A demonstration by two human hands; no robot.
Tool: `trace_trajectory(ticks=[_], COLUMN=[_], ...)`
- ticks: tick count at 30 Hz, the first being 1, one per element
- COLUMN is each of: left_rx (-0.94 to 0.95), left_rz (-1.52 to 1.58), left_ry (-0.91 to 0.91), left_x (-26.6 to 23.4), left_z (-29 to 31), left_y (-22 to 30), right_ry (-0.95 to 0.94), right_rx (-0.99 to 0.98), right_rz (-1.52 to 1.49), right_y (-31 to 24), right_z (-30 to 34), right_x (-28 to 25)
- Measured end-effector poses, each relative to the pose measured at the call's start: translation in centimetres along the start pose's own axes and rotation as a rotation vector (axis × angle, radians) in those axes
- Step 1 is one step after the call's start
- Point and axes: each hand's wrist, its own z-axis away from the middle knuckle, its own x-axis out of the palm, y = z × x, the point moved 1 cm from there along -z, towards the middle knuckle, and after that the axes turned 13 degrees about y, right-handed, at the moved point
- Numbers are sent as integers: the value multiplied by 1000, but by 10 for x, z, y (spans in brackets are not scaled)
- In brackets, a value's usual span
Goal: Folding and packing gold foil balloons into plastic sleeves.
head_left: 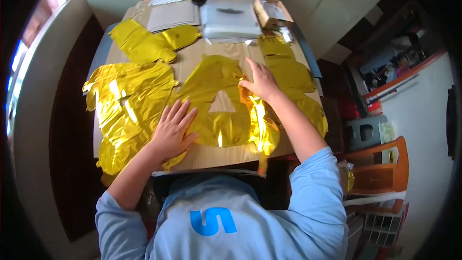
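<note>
Deflated gold foil balloons lie spread over the wooden table. In the middle is a flat gold foil balloon with an opening that shows the wood. My left hand presses flat on its left side, fingers spread. At its right side, my right hand rests with thumb and fingers apart, beside a shiny folded strip of foil that hangs toward the near table edge. Crinkled gold foil lies left of my left hand. Another gold foil piece lies partly behind my right forearm.
A smaller gold foil piece lies at the far left. Toward the back stand a stack of clear plastic sheets or bags, a grey flat pad and an open cardboard box. A wooden chair and grey stool stand right.
</note>
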Motion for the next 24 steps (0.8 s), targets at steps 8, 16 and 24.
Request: trace_trajectory(ticks=[8, 16, 24], left_rx=[60, 145, 212], left_rz=[78, 54, 199], left_ry=[13, -102, 12], left_x=[-15, 33, 40], left_z=[-39, -82, -140], left_y=[-6, 0, 0], right_ry=[-182, 154, 41], right_rx=[112, 511, 623], right_rz=[-54, -8, 128], right_y=[70, 138, 158], right_z=[2, -71, -72], right_x=[-71, -15, 6])
